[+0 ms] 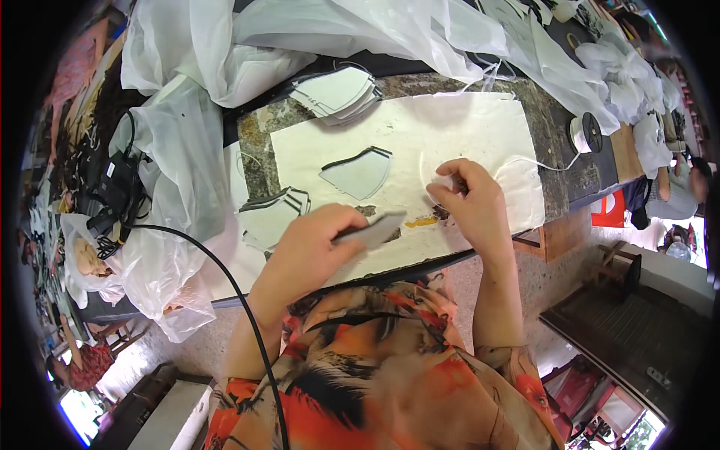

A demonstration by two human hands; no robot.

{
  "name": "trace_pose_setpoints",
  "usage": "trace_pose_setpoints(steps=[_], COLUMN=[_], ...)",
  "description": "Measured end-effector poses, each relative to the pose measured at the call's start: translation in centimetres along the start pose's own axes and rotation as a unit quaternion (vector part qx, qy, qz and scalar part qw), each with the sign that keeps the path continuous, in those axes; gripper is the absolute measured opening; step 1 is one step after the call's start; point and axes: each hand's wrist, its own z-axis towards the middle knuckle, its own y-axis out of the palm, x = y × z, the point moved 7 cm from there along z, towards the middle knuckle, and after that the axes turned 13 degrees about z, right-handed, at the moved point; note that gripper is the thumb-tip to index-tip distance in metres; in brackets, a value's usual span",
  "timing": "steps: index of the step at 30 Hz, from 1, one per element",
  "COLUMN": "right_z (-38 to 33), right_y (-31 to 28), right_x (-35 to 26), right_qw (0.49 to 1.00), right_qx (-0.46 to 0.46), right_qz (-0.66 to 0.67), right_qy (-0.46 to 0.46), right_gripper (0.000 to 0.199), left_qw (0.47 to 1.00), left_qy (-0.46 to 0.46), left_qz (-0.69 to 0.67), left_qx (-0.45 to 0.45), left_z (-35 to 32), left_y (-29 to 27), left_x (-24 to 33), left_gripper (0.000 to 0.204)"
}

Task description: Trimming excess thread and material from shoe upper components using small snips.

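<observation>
My left hand [311, 244] is closed on a flat grey piece [375, 231], slightly blurred, above the near edge of the white sheet [465, 120]. To its right, the thumb and fingers of my right hand [476, 206] pinch a small whitish thing that I cannot make out. Between and beyond the hands lies a pale fan-shaped panel [358, 172] with a dark top edge. Similar panels sit in a stack [339, 94] at the far side. More of them form a pile [274, 216] beside my left hand.
White cord runs from a spool [586, 133] at the right onto the sheet. Translucent plastic bags [315, 30] cover the far and left sides of the table. A black cable [217, 262] crosses over my left forearm. A dark bench [630, 330] stands at the right.
</observation>
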Motion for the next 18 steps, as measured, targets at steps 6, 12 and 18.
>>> trace_pose_setpoints(steps=[6, 12, 18], right_z=[-0.8, -2.5, -4.5], right_y=[1.9, 2.6, 3.0], right_x=[0.6, 0.4, -2.4], right_qw=[0.991, 0.991, 0.971], right_qx=[0.008, -0.114, -0.191], right_qz=[-0.136, 0.037, 0.141], right_qy=[-0.021, 0.052, -0.012], right_gripper=[0.02, 0.019, 0.014], left_qw=[0.992, 0.993, 0.887], left_qy=[0.058, -0.059, -0.147], left_qz=[0.113, -0.098, -0.433], left_qx=[0.027, 0.039, -0.069], left_z=[0.0, 0.7, 0.4], left_y=[2.2, 2.4, 5.1], left_x=[0.6, -0.9, -1.8], left_gripper=[0.043, 0.049, 0.032])
